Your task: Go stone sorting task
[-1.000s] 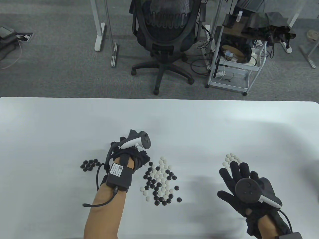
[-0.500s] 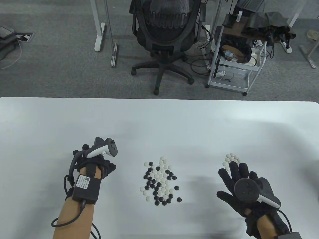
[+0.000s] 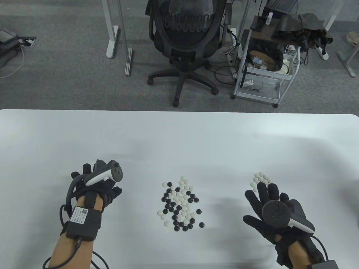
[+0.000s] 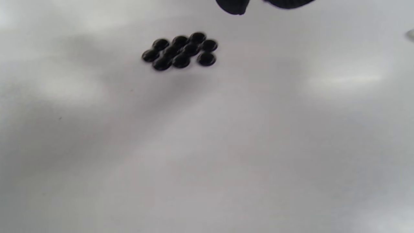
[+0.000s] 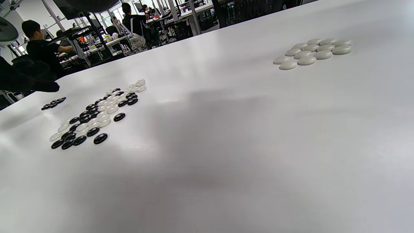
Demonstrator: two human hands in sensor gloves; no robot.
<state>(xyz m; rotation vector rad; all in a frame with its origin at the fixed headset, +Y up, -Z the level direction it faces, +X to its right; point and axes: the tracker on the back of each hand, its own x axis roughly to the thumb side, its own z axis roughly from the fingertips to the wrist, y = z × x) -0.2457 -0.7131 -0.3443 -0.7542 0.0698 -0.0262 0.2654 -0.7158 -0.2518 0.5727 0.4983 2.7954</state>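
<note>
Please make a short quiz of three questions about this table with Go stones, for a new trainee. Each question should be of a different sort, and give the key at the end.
1. True or false: the black stone group lies apart from the mixed pile.
2. Which colour is the group just beyond the right hand? A) black B) white C) mixed
3. Fill in: the left hand hangs over the ____ stone group.

Key
1. True: bare table shows between them in the right wrist view.
2. B
3. black
</note>
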